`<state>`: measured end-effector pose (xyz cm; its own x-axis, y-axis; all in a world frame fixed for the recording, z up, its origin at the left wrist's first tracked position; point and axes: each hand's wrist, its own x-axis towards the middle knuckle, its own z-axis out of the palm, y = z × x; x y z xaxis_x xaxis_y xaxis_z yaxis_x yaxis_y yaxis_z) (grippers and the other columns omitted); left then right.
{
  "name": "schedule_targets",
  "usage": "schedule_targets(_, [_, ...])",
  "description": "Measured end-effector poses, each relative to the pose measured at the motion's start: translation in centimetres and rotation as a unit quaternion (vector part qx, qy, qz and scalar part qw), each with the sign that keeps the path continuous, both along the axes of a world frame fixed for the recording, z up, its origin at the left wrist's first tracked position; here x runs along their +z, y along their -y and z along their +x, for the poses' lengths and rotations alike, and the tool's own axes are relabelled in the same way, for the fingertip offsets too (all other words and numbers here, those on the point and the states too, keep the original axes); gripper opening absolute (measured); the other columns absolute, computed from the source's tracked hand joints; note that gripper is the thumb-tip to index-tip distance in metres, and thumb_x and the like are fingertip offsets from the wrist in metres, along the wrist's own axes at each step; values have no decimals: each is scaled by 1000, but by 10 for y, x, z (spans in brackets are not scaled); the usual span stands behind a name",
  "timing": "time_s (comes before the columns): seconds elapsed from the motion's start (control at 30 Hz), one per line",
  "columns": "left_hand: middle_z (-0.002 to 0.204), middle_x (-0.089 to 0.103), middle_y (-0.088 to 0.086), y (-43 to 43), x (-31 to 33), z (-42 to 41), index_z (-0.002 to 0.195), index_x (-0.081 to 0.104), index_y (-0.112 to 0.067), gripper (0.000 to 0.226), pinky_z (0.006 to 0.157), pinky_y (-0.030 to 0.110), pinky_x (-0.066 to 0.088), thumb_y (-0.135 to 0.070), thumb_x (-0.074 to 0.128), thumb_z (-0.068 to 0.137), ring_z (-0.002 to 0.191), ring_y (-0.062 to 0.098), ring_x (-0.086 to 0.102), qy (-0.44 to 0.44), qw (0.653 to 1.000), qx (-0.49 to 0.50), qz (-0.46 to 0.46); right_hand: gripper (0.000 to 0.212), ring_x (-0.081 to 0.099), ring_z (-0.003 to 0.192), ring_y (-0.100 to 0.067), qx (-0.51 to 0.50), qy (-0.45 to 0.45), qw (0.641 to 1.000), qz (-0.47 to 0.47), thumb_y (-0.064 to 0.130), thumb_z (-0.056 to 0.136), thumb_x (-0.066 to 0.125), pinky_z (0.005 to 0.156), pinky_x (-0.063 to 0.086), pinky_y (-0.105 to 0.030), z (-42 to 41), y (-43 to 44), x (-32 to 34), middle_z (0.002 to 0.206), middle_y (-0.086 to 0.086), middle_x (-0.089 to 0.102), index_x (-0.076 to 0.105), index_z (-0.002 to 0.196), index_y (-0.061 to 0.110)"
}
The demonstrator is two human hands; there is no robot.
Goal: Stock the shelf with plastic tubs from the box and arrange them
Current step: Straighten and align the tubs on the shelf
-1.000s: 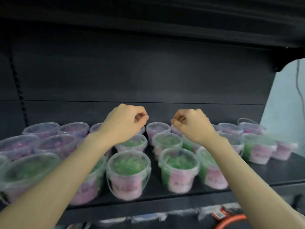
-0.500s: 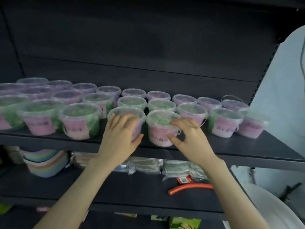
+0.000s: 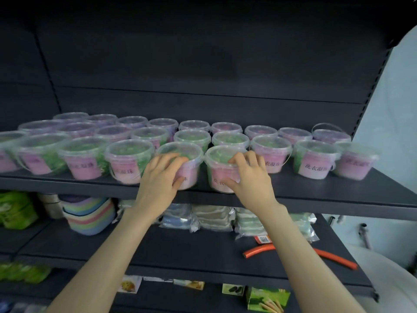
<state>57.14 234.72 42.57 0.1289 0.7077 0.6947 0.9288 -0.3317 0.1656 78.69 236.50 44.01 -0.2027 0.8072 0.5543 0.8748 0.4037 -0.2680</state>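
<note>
Several clear plastic tubs with pink labels and green or purple contents stand in three rows on the dark shelf (image 3: 316, 195). My left hand (image 3: 161, 177) grips a front-row tub (image 3: 191, 152), fingers over the lid rim and thumb on the label. My right hand (image 3: 250, 177) grips the neighbouring front-row tub (image 3: 217, 157) the same way. Both tubs stand on the shelf near its front edge, close together. The box is not in view.
On the shelf below lie a stack of pastel striped items (image 3: 88, 215), wrapped cloth packs (image 3: 212, 218), green packets (image 3: 15, 208) and an orange hose (image 3: 259, 250). Small boxes (image 3: 268, 299) stand on the lowest shelf. A pale wall borders the right side.
Both hands came down from above the back tubs, fingers curled and holding nothing, to the front row. Each now holds a tub. My view has dropped, showing the lower shelves.
</note>
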Motion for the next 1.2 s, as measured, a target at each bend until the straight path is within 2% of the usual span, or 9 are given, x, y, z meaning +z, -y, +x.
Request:
schedule_targets(0.13, [121,60,7,-3,7,-5,120,57,-10,48,91,41,38,-16,73,76,113,31,52,-23,1000,-3,-14,42,35,120,-31,-25,-18,999,-17,25,82,70,86,44,-40,-9,4,1,124,-9,42,48,115,12])
schedule_targets(0.3, [133,53,2,-8,13,-9,132,49,-14,47,101,35,26,-21,61,87,125,23,42,-36,999,-14,-28,38,39,122,-30,-33,-57,997,-39,21,82,70,87,43,-40,-14,5,4,122,-8,47,50,114,12])
schedule_targets(0.5, [118,64,9,-8,8,-9,121,59,-7,47,94,43,40,-10,72,76,111,30,55,-41,999,-20,4,35,49,108,-29,-31,-66,996,-59,18,83,69,83,45,-38,-15,4,10,117,-7,49,49,111,13])
schedule_targets(0.63, [119,63,9,-9,9,-8,121,58,-8,48,96,43,40,-11,72,75,113,30,55,-51,998,-20,8,35,44,114,-27,-42,-45,997,-50,20,84,68,79,40,-33,-15,4,9,119,-7,50,48,111,12])
schedule_targets(0.73, [114,65,8,-10,10,-9,116,61,-9,47,90,42,43,-12,76,72,107,30,57,-63,998,-12,10,36,37,117,-26,-60,-17,997,-38,24,85,67,77,35,-30,-16,5,11,121,-5,52,48,114,14])
schedule_targets(0.9, [104,68,5,-12,14,-10,108,65,-11,47,81,39,45,-17,81,65,97,29,60,-76,997,-12,18,38,37,114,-29,-84,26,996,-21,33,85,66,85,37,-33,-22,6,14,119,-6,54,51,115,16])
schedule_targets(1.2, [112,67,4,-11,16,-11,115,63,-12,46,88,41,41,-15,77,71,106,28,58,-65,998,-15,0,35,38,111,-28,-88,15,996,-7,32,85,67,83,40,-35,-26,6,16,116,-6,56,56,114,17])
